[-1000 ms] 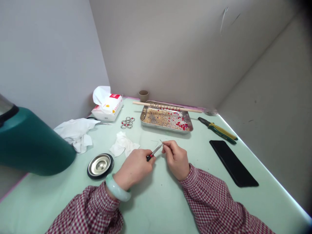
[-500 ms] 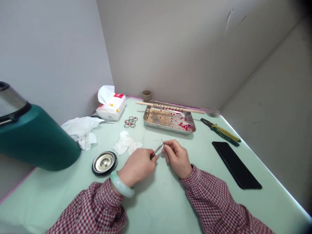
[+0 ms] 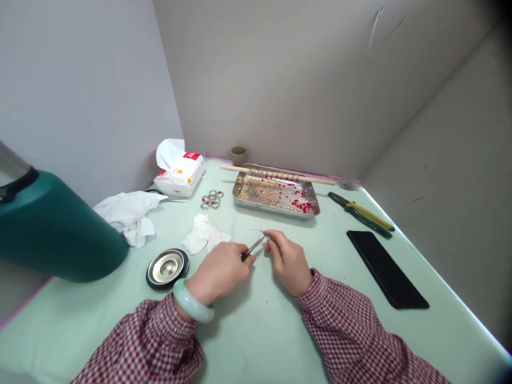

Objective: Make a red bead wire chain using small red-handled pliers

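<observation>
My left hand (image 3: pixel 222 269), a pale green bangle (image 3: pixel 192 303) at its wrist, is closed around the dark red-and-black handle of slim-jawed pliers (image 3: pixel 255 245). Their metal tips reach the fingertips of my right hand (image 3: pixel 288 260). Thumb and forefinger of that hand pinch a thin wire (image 3: pixel 261 232) at the plier tips; what else they hold is too small to make out. Beyond the hands lies a metal tray (image 3: pixel 276 211) of gold, clear and red beads. A wooden stick (image 3: pixel 320 180) wound with beaded rings rests across it. Several beaded rings (image 3: pixel 212 200) lie to its left.
A big green flask (image 3: pixel 64 229) leans in at left, near its round lid (image 3: pixel 167 268). Crumpled tissues (image 3: pixel 204 233) and a tissue pack (image 3: pixel 180 173) are on the left side. Larger pliers (image 3: pixel 362 215) and a black phone-like slab (image 3: pixel 386 269) lie right. A small cup (image 3: pixel 239 155) stands behind.
The whole view has shifted slightly. My hands keep the same hold on the pliers and wire; the right fingers have turned a little around the plier tips.
</observation>
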Tool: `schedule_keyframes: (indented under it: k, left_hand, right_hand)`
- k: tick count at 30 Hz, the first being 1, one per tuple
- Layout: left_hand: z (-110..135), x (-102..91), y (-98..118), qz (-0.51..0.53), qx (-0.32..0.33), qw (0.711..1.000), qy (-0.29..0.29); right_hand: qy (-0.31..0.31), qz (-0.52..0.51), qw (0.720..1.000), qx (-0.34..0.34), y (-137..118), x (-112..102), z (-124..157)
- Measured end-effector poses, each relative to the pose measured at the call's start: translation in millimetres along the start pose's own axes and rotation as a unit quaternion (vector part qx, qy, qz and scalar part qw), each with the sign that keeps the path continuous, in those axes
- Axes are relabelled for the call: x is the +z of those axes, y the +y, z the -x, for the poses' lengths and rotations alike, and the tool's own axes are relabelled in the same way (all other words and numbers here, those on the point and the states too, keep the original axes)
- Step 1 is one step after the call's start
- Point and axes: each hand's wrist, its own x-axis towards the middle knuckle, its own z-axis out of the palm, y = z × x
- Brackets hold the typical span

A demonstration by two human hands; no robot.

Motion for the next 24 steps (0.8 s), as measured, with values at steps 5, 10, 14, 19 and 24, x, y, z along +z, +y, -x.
schedule_keyframes:
  k: [5,10,14,19,24]
  left_hand:
    - [1.0,0.0,-1.0,-0.026,-0.012,1.000,-0.007]
    - [3.2,2.8,0.8,-0.076,-0.021,0.997,-0.003]
    - [3.7,4.0,1.8,-0.091,-0.015,0.996,0.016]
    - [2.3,1.3,3.1,-0.053,-0.001,0.998,0.014]
    - [1.8,-0.5,3.6,-0.027,0.011,0.999,0.019]
  right_hand:
    - [-0.015,0.138,0.987,-0.077,-0.6,-1.5,0.5]
    - [-0.033,0.136,0.989,-0.054,-1.5,0.4,2.0]
    - [-0.005,-0.113,0.988,0.104,-5.0,3.6,-0.7]
    - [0.000,-0.329,0.917,0.224,-7.3,3.8,-3.8]
    - [0.007,-0.341,0.914,0.220,-6.1,1.5,-3.2]
